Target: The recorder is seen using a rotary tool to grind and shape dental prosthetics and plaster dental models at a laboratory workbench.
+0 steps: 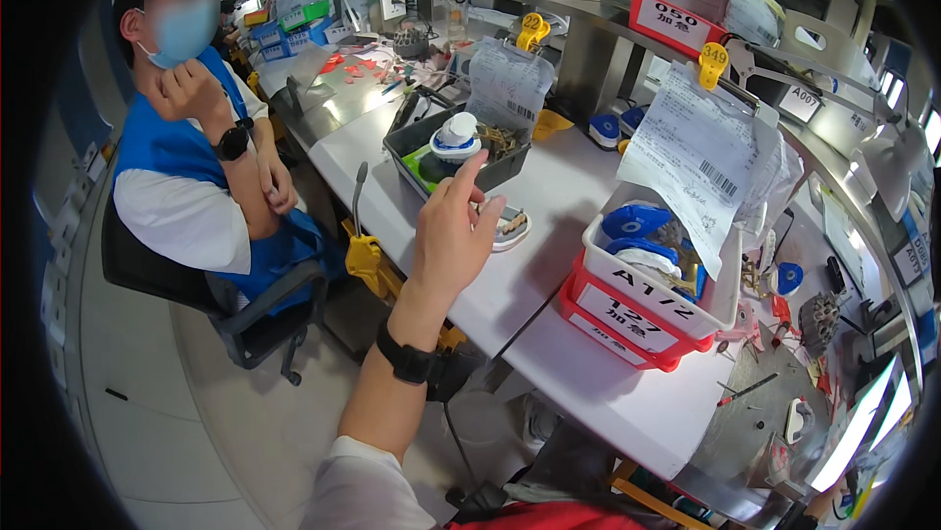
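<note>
My left hand (454, 239) reaches out over the white table (480, 300) with its index finger stretched out and its thumb apart. Nothing is held in it. Its index fingertip overlaps the edge of a grey bin (510, 167), but whether it touches anything there I cannot tell. Inside the bin lie a white and blue dental model (456, 138), a green piece (421, 165) and brass-coloured metal parts (502, 143). Beside my thumb, a dental cast (512, 229) with gold-toned teeth rests on the table, partly hidden by the hand. My right hand is out of view.
Stacked red and white trays (652, 319) with blue-based dental models and a clipped paper (691, 138) stand to the right. A person in a blue vest (181, 128) sits at left. Tools litter the metal bench (730, 432); a shelf (549, 6) crosses the back.
</note>
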The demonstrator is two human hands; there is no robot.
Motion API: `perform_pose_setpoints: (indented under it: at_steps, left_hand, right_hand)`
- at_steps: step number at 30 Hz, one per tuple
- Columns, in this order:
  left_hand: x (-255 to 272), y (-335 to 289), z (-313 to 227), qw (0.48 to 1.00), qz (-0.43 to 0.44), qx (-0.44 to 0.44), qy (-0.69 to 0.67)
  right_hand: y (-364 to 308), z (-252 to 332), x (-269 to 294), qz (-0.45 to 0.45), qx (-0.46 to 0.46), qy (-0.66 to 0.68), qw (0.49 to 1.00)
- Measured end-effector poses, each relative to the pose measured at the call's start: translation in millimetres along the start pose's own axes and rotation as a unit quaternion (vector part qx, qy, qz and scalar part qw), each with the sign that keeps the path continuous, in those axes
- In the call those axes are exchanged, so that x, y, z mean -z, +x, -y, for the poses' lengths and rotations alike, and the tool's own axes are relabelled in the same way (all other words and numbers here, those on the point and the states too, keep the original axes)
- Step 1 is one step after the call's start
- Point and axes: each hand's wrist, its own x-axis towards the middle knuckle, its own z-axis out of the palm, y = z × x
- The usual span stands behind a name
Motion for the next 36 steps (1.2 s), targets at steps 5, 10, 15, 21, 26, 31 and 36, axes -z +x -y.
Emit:
perform_pose_setpoints:
  at_steps: [5,10,15,21,26,31,36]
  left_hand:
    - [-9,12,7,1.000,0.007,-0.018,0.011]
    - [0,-7,7,0.997,0.027,0.045,-0.060]
    - [37,-62,-32,0.945,0.148,0.135,-0.258]
    - [46,-105,-94,0.863,0.416,0.045,-0.283]
    - [-2,-118,-156,0.790,0.545,-0.014,-0.280]
    - [-59,-136,-226,0.805,0.567,-0.021,-0.176]
    - [-132,-134,-266,0.849,0.500,-0.038,-0.165]
  right_hand:
    - [18,8,-23,0.012,0.001,0.006,1.000]
    - [28,19,-32,0.009,0.010,0.019,1.000]
    - [26,24,-32,0.011,0.011,0.043,0.999]
    - [20,37,-5,0.003,0.014,0.072,0.997]
    - [-55,74,125,-0.133,0.036,0.063,0.988]
    - [-118,149,116,-0.037,0.108,-0.009,0.993]
    - [-108,158,123,0.034,0.119,-0.052,0.991]
